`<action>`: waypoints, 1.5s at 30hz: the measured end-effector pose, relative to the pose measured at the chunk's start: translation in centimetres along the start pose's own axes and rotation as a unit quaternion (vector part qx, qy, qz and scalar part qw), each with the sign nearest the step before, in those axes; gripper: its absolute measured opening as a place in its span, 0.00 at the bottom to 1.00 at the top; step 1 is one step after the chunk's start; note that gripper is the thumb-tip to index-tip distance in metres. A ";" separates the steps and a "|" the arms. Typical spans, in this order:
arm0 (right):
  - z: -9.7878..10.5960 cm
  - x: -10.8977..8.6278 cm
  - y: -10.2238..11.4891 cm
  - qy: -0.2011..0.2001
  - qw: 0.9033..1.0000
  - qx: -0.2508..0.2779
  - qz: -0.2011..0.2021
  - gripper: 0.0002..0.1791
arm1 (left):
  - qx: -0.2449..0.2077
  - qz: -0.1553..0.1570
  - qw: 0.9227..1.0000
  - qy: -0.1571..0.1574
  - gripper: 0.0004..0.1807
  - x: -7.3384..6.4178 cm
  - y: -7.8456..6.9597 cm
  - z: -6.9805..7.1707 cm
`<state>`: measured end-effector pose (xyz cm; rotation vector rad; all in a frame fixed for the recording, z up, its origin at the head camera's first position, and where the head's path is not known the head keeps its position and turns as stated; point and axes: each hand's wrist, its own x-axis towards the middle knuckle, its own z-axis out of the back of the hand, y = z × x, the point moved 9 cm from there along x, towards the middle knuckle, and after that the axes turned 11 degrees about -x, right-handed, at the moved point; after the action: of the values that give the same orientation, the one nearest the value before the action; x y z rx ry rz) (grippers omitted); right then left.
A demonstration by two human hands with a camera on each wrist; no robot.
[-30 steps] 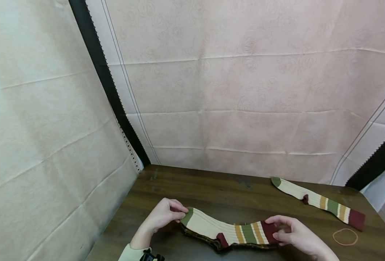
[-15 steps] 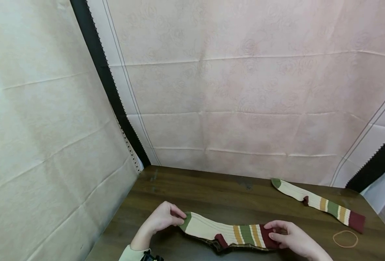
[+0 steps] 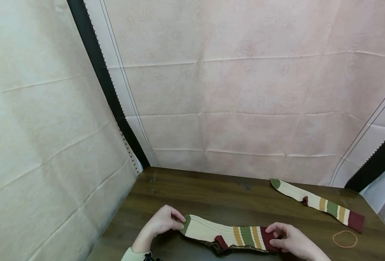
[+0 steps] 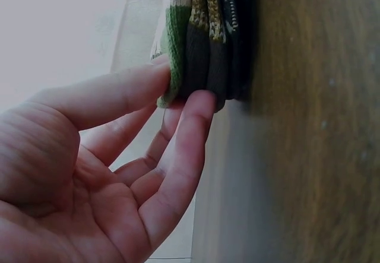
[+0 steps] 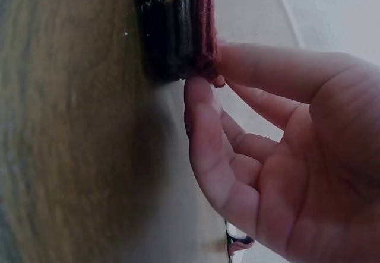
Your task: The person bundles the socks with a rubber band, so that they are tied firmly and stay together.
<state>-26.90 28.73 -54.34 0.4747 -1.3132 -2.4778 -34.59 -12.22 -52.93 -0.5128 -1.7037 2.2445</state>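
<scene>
A cream sock (image 3: pixel 208 229) with a green toe, maroon heel, maroon cuff and stripes lies lengthwise on top of a stack of dark patterned socks (image 3: pixel 219 248). My left hand (image 3: pixel 162 222) pinches the green toe between thumb and fingers. In the left wrist view the thumb is on the green toe (image 4: pixel 173 55), and a fingertip reaches the ends of the dark socks (image 4: pixel 205 61) under it. At the other end, my right hand (image 3: pixel 291 239) pinches the maroon cuff (image 5: pixel 205 25). The right wrist view has its fingertips right at the stack's edge.
A matching striped sock (image 3: pixel 314 199) lies slantwise at the back right of the wooden table (image 3: pixel 192 185). In front of its cuff is a tan rubber band (image 3: pixel 345 239). Pale creased sheets (image 3: pixel 244 90) rise behind and to the left of the table.
Both hands and the striped sock have shifted slightly downward in the head view. Less of the dark stack shows below the sock. The other sock and the rubber band stay put.
</scene>
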 end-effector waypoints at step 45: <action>1.3 -0.2 0.0 -0.010 0.999 -0.033 -0.011 0.16 | -0.031 -0.033 0.998 -0.032 0.12 0.0 -1.7 1.5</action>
<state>-27.22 29.76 -53.62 0.4511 -1.2371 -2.5413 -35.25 -13.04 -50.94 -0.3958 -1.7995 2.1890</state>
